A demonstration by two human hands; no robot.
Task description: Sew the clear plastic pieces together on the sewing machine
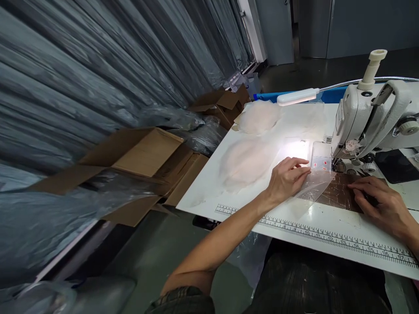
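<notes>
Film (316, 185) beside sewing machine (369, 117) on table (201, 196), ruler markings (307, 231) before them, cardboard boxes (147, 152) left

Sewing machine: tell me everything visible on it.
The sewing machine stands upright at the right of the white table, its far end cut off by the frame. The body is pale and looks like painted metal. On top is a cream post with a flared rim; a curved loop, a round knob and a ruffled pinkish bunch sit lower. Clear film lies by its needle end; needle height and contact are too small to tell.
</notes>
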